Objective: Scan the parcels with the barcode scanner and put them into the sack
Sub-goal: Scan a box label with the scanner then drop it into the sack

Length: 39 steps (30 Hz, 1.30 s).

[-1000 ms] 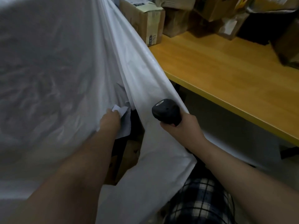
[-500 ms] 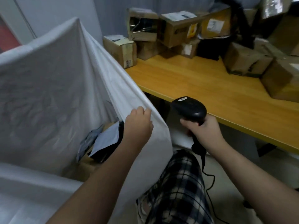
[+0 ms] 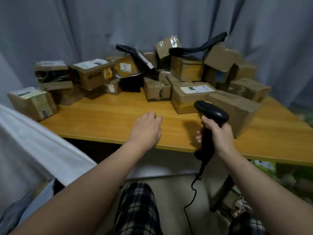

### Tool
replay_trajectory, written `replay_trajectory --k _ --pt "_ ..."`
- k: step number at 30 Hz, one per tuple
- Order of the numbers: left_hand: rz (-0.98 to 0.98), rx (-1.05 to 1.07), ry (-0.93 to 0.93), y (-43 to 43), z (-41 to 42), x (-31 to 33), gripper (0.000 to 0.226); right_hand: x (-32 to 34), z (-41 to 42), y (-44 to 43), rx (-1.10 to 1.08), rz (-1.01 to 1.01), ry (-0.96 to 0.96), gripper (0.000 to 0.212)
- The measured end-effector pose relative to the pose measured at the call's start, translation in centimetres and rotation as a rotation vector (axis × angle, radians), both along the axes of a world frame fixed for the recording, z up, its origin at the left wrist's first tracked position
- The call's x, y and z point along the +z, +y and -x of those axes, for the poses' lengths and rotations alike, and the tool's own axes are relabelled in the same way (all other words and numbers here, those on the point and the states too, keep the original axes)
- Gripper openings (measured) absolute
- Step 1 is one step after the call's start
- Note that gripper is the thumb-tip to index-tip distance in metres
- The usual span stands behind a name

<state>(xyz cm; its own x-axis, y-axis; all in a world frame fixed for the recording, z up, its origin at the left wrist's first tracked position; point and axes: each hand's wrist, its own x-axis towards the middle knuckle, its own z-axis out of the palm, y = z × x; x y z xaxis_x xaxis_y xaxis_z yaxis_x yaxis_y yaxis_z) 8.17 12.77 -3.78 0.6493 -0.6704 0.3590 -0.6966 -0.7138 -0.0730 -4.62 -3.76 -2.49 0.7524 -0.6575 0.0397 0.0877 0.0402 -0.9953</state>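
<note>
My right hand [image 3: 218, 134] grips a black corded barcode scanner [image 3: 210, 112] upright over the front of the wooden table [image 3: 110, 116]. My left hand [image 3: 146, 128] hovers empty over the table's front middle, fingers loosely apart, palm down. Several cardboard parcels are heaped along the back of the table; the nearest are a labelled box [image 3: 188, 97] just behind the scanner and a small box [image 3: 156, 89] beyond my left hand. The white sack [image 3: 30, 150] stands at the lower left, with a dark parcel [image 3: 50, 189] showing inside it.
A lone box [image 3: 33, 102] sits at the table's left end next to the sack. Black mailer bags [image 3: 137, 58] lie among the heap. A grey curtain hangs behind. The scanner's cable [image 3: 193, 192] drops toward the floor past my checked trousers.
My left hand has left the sack's edge and swung right over the table. My view has turned from the sack to the parcels; the scanner stayed in my right hand.
</note>
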Motion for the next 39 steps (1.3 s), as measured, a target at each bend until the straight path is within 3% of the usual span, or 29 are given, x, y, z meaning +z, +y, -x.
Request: replay_trajectory --k 5,8,10,16,19,23,31,35,39 --pt "0.074 -0.184 0.055 -7.4 -0.9 2.3 0.048 1.9 1.4 -4.4 -0.179 0.101 -0.088 0.007" --pt "0.133 -0.280 0.135 -12.2 -0.5 4.2 0.057 3.3 1.5 -7.4 -0.338 0.163 -0.118 0.038" --pt "0.101 -0.311 0.169 -15.1 0.0 5.0 0.059 3.4 1.4 -10.1 -0.424 0.227 -0.056 0.045" --pt "-0.103 -0.340 0.287 -18.5 0.1 4.3 0.057 3.7 1.9 -13.3 -0.246 -0.121 0.012 0.021" --pt "-0.026 -0.350 0.343 -17.3 0.5 3.7 0.058 3.2 2.5 -13.1 -0.159 -0.162 -0.024 0.035" --pt "0.166 -0.320 0.398 -13.6 1.6 2.7 0.057 2.8 2.9 -10.7 -0.085 -0.165 -0.176 0.008" --pt "0.705 -0.141 0.558 -4.2 3.4 -0.2 0.070 1.0 1.6 -2.6 0.063 -0.085 -0.299 0.041" --pt "0.734 0.007 0.638 -0.4 2.3 -0.6 0.054 0.3 0.7 1.1 0.155 -0.059 -0.257 0.032" --pt "0.779 -0.004 0.708 2.0 1.8 -0.1 0.041 0.5 0.2 2.3 0.120 -0.125 -0.211 0.018"
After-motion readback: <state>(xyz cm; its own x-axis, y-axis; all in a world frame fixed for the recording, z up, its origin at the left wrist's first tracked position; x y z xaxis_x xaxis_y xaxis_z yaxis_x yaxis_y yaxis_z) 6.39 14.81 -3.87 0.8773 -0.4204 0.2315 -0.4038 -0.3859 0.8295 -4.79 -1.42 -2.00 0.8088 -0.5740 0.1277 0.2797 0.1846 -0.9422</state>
